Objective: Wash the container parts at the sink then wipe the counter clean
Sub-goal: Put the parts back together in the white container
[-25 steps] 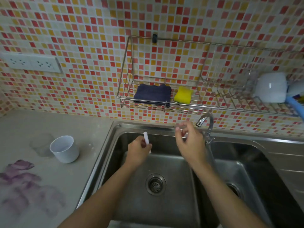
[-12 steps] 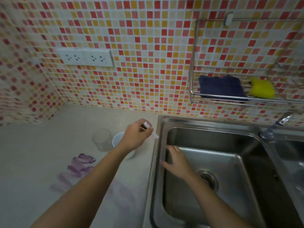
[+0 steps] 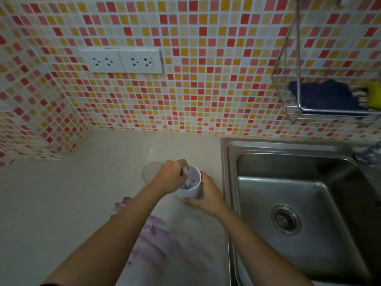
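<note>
The fingers (image 3: 181, 166) of the left hand (image 3: 171, 178) are pinched closed around a small white stick-like part (image 3: 186, 178), its lower end dipping inside the white cup (image 3: 190, 187); the right hand (image 3: 206, 195) is curled around the cup's near and right side, fingers wrapped on the wall, holding it where it stands on the counter (image 3: 82, 193); a few dark specks show on the cup's inner floor. Just behind the left hand, partly hidden by it, a clear round container (image 3: 149, 171) stands on the same surface, close beside the cup; whether the two touch cannot be told.

The counter is pale beige and smooth; a purple smear (image 3: 152, 236) spreads across it nearer the camera, between and under the forearms, with one darker patch near the left wrist. To the right, the steel sink (image 3: 231, 153) is set into the counter, its rim close by the right hand; the basin holds a round drain (image 3: 285, 219). The wall behind is a mosaic of small red, orange, yellow and cream tiles, turning a corner at the left; a white double socket plate (image 3: 121, 61) is mounted on it above the counter. At the upper right a wire rack (image 3: 296, 58) hangs on the wall, holding a dark blue cloth (image 3: 323, 96) and, at the frame's edge, a yellow sponge (image 3: 374, 94).
</note>
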A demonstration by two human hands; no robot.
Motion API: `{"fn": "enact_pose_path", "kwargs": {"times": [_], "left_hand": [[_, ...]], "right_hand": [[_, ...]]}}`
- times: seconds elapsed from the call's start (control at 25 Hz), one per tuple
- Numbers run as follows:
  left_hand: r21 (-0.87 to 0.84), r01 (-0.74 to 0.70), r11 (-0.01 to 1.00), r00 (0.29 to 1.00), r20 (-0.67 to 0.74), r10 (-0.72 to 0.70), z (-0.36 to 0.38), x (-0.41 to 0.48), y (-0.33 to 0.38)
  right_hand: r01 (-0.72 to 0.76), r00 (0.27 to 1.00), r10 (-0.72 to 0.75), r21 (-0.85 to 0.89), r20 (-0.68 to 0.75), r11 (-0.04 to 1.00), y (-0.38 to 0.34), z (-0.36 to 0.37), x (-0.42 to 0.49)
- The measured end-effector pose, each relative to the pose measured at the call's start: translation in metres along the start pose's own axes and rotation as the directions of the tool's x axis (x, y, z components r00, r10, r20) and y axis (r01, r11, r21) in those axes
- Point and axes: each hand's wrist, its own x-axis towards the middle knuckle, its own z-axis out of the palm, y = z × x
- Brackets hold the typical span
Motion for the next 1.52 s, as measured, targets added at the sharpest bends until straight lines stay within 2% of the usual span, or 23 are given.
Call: {"fn": "enact_pose_path", "kwargs": {"times": [0.2, 0.32, 0.44, 0.64, 0.72, 0.76, 0.84, 0.92, 0.96, 1.04, 1.08, 1.16, 1.32, 1.4, 1.52], "left_hand": [[0.078, -0.046, 0.996, 0.998, 0.049, 0.042, 0.004, 0.001, -0.002], [0.181, -0.067, 0.981, 0.993, 0.108, 0.048, 0.006, 0.001, 0.006], [0.265, -0.057, 0.962, 0.985, 0.173, 0.011, 0.004, 0.001, 0.012], [0.265, 0.0, 0.964, 0.974, 0.22, -0.06, -0.001, 0.004, 0.017], [0.093, 0.024, 0.995, 0.985, 0.17, -0.04, -0.001, -0.002, 0.013], [-0.06, 0.034, 0.998, 0.996, 0.088, -0.028, -0.005, -0.006, 0.009], [-0.31, 0.055, 0.949, 0.986, -0.131, -0.1, -0.016, -0.013, -0.009], [-0.345, 0.107, 0.932, 0.931, -0.294, -0.216, -0.022, -0.015, -0.04], [-0.272, 0.19, 0.943, 0.927, -0.267, -0.263, -0.02, -0.013, -0.058], [-0.029, 0.332, 0.943, 0.941, -0.052, -0.334, -0.011, -0.014, -0.086], [0.02, 0.357, 0.934, 0.932, 0.051, -0.358, -0.005, -0.015, -0.093], [-0.101, 0.37, 0.924, 0.925, 0.134, -0.356, 0.006, -0.017, -0.094], [-0.347, 0.216, 0.913, 0.973, -0.005, -0.232, 0.016, -0.019, -0.074], [-0.408, 0.189, 0.893, 0.978, -0.006, -0.21, 0.025, -0.019, -0.057], [-0.397, 0.208, 0.894, 0.977, 0.051, -0.205, 0.05, -0.019, -0.036]], "right_hand": [[-0.013, 1.0, 0.013, 0.007, -0.019, 1.0, 0.003, 0.008, 0.003], [-0.022, 1.0, 0.022, 0.008, -0.021, 1.0, 0.003, 0.009, 0.002], [-0.043, 0.998, 0.045, 0.047, -0.035, 0.998, 0.005, 0.012, 0.0], [-0.085, 0.995, 0.09, 0.113, -0.037, 0.99, -0.002, 0.022, 0.002], [-0.094, 0.992, 0.102, 0.109, -0.067, 0.99, -0.004, 0.024, 0.002], [-0.075, 0.993, 0.083, 0.096, -0.086, 0.993, -0.004, 0.021, 0.002], [-0.029, 0.992, 0.038, 0.07, -0.119, 0.997, -0.006, 0.01, 0.002], [-0.003, 0.989, 0.004, 0.012, -0.146, 1.0, -0.012, -0.005, 0.0], [0.007, 0.988, -0.01, -0.016, -0.157, 1.0, -0.015, -0.012, -0.001], [0.027, 0.986, -0.038, -0.069, -0.16, 0.997, -0.022, -0.027, -0.003], [0.032, 0.987, -0.047, -0.099, -0.153, 0.995, -0.026, -0.035, -0.004], [0.048, 0.988, -0.073, -0.177, -0.139, 0.983, -0.036, -0.049, -0.005], [0.085, 0.986, -0.134, -0.386, -0.102, 0.919, -0.059, -0.076, -0.004], [0.111, 0.988, -0.15, -0.498, -0.039, 0.86, -0.074, -0.085, -0.002], [0.16, 0.986, -0.155, -0.596, 0.059, 0.787, -0.092, -0.09, -0.002]]}}
